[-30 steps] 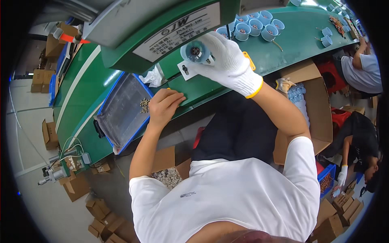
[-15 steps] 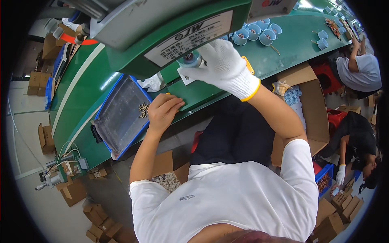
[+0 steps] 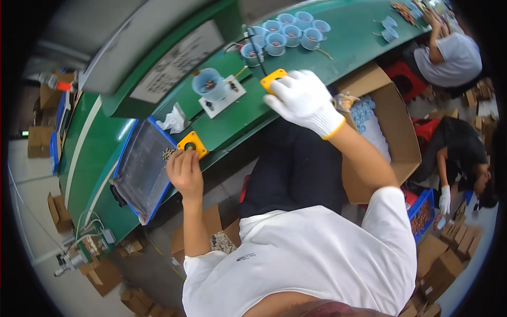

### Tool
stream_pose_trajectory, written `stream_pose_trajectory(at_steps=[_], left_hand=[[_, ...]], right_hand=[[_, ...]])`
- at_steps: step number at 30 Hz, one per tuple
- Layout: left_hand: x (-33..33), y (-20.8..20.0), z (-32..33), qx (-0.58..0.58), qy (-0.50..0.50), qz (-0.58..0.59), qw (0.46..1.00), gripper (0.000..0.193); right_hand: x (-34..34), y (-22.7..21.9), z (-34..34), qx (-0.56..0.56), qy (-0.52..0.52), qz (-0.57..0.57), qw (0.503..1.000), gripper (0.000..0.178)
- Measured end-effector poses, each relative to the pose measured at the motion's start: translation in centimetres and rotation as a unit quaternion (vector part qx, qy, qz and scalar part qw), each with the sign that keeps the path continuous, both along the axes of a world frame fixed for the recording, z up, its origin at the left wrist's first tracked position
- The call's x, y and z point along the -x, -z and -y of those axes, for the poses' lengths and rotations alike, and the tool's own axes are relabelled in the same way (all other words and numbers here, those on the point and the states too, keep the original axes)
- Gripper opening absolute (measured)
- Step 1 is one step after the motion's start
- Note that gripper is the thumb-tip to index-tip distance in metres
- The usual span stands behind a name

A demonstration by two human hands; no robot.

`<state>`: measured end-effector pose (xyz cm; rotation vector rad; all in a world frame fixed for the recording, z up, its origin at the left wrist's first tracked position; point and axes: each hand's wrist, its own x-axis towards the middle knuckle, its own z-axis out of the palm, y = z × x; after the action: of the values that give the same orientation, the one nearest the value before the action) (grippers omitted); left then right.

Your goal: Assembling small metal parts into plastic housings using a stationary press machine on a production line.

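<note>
Smooth green bench [image 3: 232, 119] runs diag. across upper frame w/ a blue-rimmed tray [image 3: 138, 169] at centre-left. Right hand [image 3: 303, 100], in white knit glove, is clamped on a flat yellow square plate [image 3: 272, 79] upper centre. Bare left hand [image 3: 185, 171] pinches a 2nd yellow plate w/ round hole [image 3: 192, 143] at tray's edge; pale blue plastic cup [image 3: 209, 84] sits on a white block between them.

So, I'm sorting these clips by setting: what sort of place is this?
Probably a small-parts assembly line: a long green workbench, rows of blue plastic cups, cardboard cartons, and another worker farther along.
</note>
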<state>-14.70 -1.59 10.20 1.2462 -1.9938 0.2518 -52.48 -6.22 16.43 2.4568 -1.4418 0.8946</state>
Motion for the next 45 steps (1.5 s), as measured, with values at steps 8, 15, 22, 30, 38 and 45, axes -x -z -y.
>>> stream_pose_trajectory(at_steps=[8,15,22,30,38,45], left_hand=[[-0.1,-2.5,2.6,-0.089,0.042,-0.124,0.987,0.008],[3.5,-1.8,5.4,-0.122,0.019,-0.149,0.981,0.010],[4.3,-2.5,4.8,-0.096,0.059,-0.120,0.986,0.012],[3.5,-2.1,4.3,-0.189,0.076,-0.259,0.944,0.014],[3.7,-4.0,5.0,-0.173,0.089,-0.224,0.955,0.012],[5.6,-9.2,8.0,-0.120,0.136,-0.210,0.961,0.012]], right_hand=[[0.1,-0.9,0.4,-0.044,0.062,0.230,0.970,0.029],[1.3,0.8,1.3,-0.099,0.043,0.196,0.975,0.035],[1.5,0.3,0.9,-0.119,0.029,0.211,0.970,0.026],[1.3,0.7,0.9,-0.137,0.030,0.233,0.962,0.026],[1.3,0.9,1.0,-0.132,0.024,0.230,0.964,0.026],[1.5,1.2,0.9,-0.147,0.031,0.250,0.957,0.027]])
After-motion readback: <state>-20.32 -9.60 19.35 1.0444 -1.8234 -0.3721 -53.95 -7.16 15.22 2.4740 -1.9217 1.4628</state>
